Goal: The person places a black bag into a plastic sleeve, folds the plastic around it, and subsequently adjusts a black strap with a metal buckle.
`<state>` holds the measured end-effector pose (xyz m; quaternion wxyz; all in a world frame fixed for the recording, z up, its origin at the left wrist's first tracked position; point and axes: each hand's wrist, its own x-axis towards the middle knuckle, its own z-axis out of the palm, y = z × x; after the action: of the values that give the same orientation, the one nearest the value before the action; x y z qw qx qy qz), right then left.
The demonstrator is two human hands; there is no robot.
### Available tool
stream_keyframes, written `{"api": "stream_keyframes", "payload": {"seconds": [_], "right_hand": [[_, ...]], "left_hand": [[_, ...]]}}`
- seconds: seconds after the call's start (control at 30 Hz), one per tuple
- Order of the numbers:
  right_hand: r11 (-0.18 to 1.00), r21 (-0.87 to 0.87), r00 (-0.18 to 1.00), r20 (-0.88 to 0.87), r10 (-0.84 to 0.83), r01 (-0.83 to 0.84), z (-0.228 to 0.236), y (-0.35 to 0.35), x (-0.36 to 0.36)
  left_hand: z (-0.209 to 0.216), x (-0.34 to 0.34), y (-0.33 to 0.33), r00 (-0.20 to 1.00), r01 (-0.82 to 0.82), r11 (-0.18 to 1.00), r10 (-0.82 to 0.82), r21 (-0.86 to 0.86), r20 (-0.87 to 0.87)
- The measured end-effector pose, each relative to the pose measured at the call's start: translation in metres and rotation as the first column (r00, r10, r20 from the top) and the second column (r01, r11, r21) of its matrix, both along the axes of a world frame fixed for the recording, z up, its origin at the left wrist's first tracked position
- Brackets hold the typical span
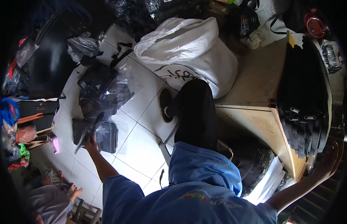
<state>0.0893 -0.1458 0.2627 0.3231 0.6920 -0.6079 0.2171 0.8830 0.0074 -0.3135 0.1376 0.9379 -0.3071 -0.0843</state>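
white tiled floor (pixel 138 147); left hand (pixel 91 144) grasps dark flat item (pixel 93 127). black zippered bag stack (pixel 302 99), long axis leading away, sits left of nearer right hand (pixel 328 163), fingers unclenched.

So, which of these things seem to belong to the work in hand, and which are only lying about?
Seem to belong:
black item in the left hand
plastic-wrapped black items on the floor
black zippered stack near the right hand

Seem only lying about:
pink item
blue bundle
white sack, perhaps; neither hand touches it
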Motion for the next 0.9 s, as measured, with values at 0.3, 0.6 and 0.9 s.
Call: {"api": "stream_keyframes", "payload": {"seconds": [0.3, 0.6, 0.9], "right_hand": [[0.989, 0.096, 0.952, -0.295, -0.081, 0.114, 0.004, 0.005, 0.015], [0.964, 0.186, 0.939, 0.252, -0.235, 0.191, 0.013, 0.025, 0.015], [0.98, 0.083, 0.857, 0.475, -0.198, 0.18, -0.035, 0.005, 0.05]], "left_hand": [[-0.108, -0.024, 0.079, 0.972, 0.184, 0.983, -0.18, -0.009, 0.151], [-0.177, -0.024, 0.043, 0.937, 0.343, 0.852, -0.341, 0.395, -0.078], [-0.065, -0.085, -0.185, 0.602, 0.747, 0.657, -0.605, -0.101, 0.52]]}}
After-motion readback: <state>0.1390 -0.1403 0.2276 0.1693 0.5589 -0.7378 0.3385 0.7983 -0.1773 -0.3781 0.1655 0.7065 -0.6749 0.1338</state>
